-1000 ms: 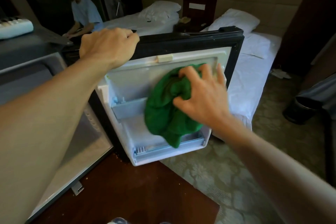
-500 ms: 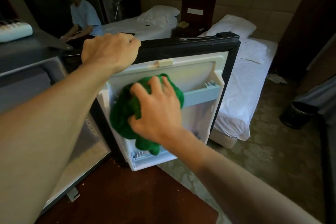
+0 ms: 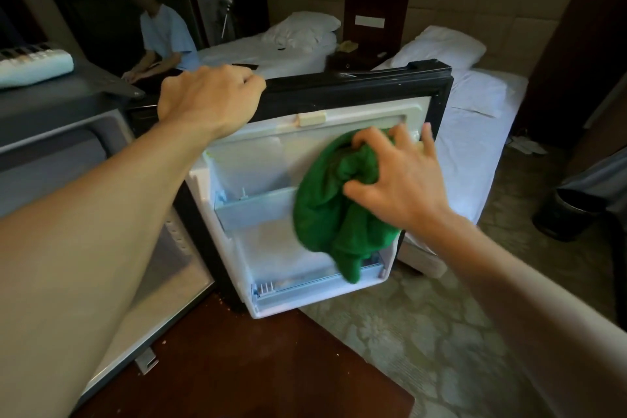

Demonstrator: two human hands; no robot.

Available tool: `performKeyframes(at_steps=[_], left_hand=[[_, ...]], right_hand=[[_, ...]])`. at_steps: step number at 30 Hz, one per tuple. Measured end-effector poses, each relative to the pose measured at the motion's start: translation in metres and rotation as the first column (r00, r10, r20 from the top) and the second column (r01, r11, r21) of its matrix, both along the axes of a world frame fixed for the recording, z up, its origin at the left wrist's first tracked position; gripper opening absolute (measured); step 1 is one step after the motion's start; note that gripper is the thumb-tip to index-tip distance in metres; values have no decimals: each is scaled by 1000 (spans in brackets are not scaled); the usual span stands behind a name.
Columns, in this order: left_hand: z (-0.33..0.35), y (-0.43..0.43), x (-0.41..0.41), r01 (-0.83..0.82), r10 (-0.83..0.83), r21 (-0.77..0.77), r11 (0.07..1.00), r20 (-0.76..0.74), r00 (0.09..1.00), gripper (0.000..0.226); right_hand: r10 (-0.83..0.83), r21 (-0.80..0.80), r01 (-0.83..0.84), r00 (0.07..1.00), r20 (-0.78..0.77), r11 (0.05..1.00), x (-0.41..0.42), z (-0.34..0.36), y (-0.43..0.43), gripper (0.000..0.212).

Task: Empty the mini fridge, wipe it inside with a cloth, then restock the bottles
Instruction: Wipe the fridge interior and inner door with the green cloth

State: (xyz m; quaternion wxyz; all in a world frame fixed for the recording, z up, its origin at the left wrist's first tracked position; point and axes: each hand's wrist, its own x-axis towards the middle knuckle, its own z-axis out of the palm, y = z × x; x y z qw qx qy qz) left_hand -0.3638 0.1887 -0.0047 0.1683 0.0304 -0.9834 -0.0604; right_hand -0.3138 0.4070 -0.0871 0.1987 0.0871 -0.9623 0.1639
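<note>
We take the open fridge door (image 3: 339, 105) as our landmark. Our left hand (image 3: 207, 100) sits on the door's top edge near the hinge side, fingers curled over the black rim in a closed grip that braces the door. Our right hand (image 3: 395, 176) presses a green cloth (image 3: 334, 210) against the white inner liner at the door's upper outer corner; the fingers (image 3: 402, 137) are spread, only loosely curled, with the thumb tucked into the bunched fabric. The cloth's lower tail hangs down past the middle door shelf (image 3: 254, 210) to the bottom rack (image 3: 305, 285). Both door shelves appear bare. No bottles are in view, so we judge emptying done and wiping in progress. Handling note: the cloth looks soft, light and floppy, with no stiffness of its own; it follows the palm only where pressed. We judge a flat palm over the bunched centre the best hold, gathering the loose tail so it does not snag on the rack's ribs. The door swings freely, hence the bracing left hand.
</note>
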Motion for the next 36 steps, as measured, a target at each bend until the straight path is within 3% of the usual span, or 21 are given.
performKeyframes(at_steps=[2, 6, 14, 18, 23, 30, 36], left_hand=[[0, 1, 0, -7, 7, 10, 1000, 1, 1000, 43], [1, -1, 0, -4, 4, 11, 1000, -2, 1000, 43], [-1, 1, -1, -36, 36, -13, 999, 4, 999, 45], [0, 4, 0, -45, 45, -25, 999, 7, 999, 43], [-2, -1, 0, -9, 9, -29, 1000, -5, 1000, 42], [-1, -1, -1, 2, -2, 5, 1000, -9, 1000, 43], [-2, -2, -9, -24, 24, -51, 998, -16, 1000, 46]], right_hand=[[-15, -58, 18, 999, 51, 998, -6, 4, 6, 58], [-37, -26, 39, 997, 74, 999, -1, 5, -25, 54], [171, -62, -163, 972, 160, 985, 22, 11, -96, 52], [202, -29, -200, 975, 93, 979, 30, 0, -128, 56], [214, 51, -213, 977, -22, 976, 22, -18, -91, 66], [-39, -47, 39, 999, 7, 998, -2, -2, -5, 61], [-32, -135, 24, 998, -56, 991, -7, -7, -27, 47]])
